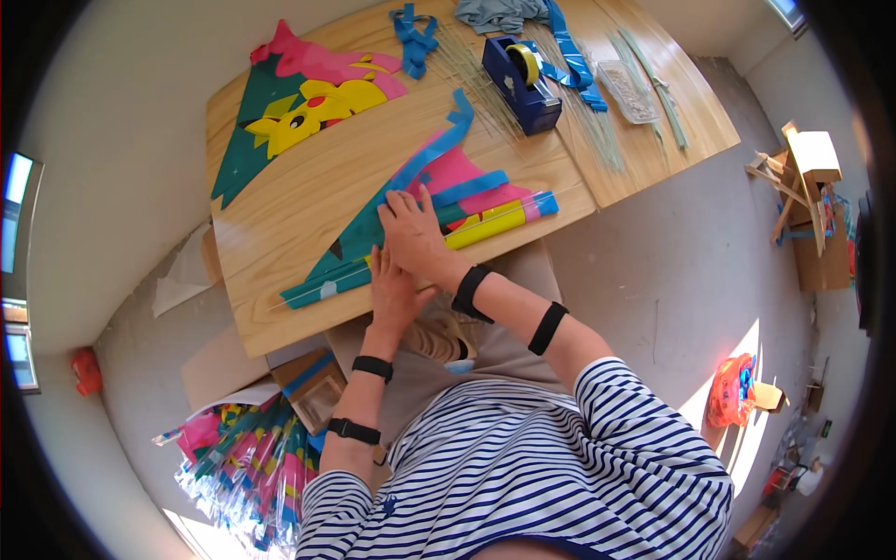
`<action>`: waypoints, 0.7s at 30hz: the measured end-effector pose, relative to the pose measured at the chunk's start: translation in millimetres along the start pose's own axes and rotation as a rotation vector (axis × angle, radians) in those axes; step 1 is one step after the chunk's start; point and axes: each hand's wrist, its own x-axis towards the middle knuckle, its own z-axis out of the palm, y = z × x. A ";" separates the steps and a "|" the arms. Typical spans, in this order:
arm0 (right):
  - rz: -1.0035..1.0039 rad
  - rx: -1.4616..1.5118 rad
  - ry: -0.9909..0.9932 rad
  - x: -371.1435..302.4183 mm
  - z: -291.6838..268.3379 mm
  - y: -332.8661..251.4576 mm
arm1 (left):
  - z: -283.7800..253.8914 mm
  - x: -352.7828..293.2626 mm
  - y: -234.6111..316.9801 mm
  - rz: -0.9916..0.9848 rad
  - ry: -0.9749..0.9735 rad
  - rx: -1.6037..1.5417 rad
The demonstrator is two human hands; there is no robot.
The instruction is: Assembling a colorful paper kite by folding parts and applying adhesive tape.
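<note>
A folded kite (467, 177) of thin pink, green and yellow sheet with blue edging lies on the wooden table (289, 215), its near side folded into a long narrow band (485, 225). A thin clear rod runs along that band. My left hand (394, 289) rests on the near edge of the band, its fingers stretched out and its thumb apart. Just beyond it, my right hand (415, 233) lies with spread fingers on the green part and overlaps the left fingertips. What is under the palms is hidden.
A second kite sheet (327, 107) with a yellow cartoon figure lies at the far left. At the back are a blue tape dispenser (523, 89), blue ribbons (413, 37), thin rods (597, 131) and a clear tray (627, 91). Bundled kites (252, 457) stand below left.
</note>
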 end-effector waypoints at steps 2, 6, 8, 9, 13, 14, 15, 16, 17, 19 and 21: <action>-0.135 0.026 0.000 -12.6 -0.1 -14.0 | 8.1 -1.8 -1.2 0.022 0.003 0.029; -0.163 0.178 0.073 -25.8 -25.1 7.2 | 9.8 0.5 -2.6 0.002 0.060 0.010; -0.099 0.070 0.149 -27.5 -54.5 39.6 | -5.5 5.2 8.0 -0.047 -0.003 -0.014; 0.023 0.050 0.184 -31.2 -64.2 62.3 | -5.7 4.9 8.6 -0.052 -0.005 -0.024; 0.375 -0.115 0.236 -40.8 -96.0 130.7 | -3.6 5.5 9.1 -0.060 -0.008 -0.023; 0.383 -0.132 0.228 -43.8 -97.3 140.8 | -3.6 5.3 8.9 -0.059 -0.009 -0.012; 0.390 -0.150 0.221 -47.0 -95.6 148.2 | -3.3 5.2 9.1 -0.058 -0.013 -0.014; 0.383 -0.110 0.195 -46.0 -93.3 147.5 | -4.1 4.7 8.6 -0.059 -0.018 -0.012; 0.377 -0.070 0.169 -44.7 -89.4 145.7 | -4.8 4.5 8.3 -0.059 -0.022 -0.010; 0.353 -0.029 0.132 -44.0 -79.7 141.5 | -5.5 4.6 8.4 -0.058 -0.019 -0.011; 0.318 -0.026 0.110 -44.6 -67.5 136.2 | -6.0 5.2 8.3 -0.051 -0.016 -0.015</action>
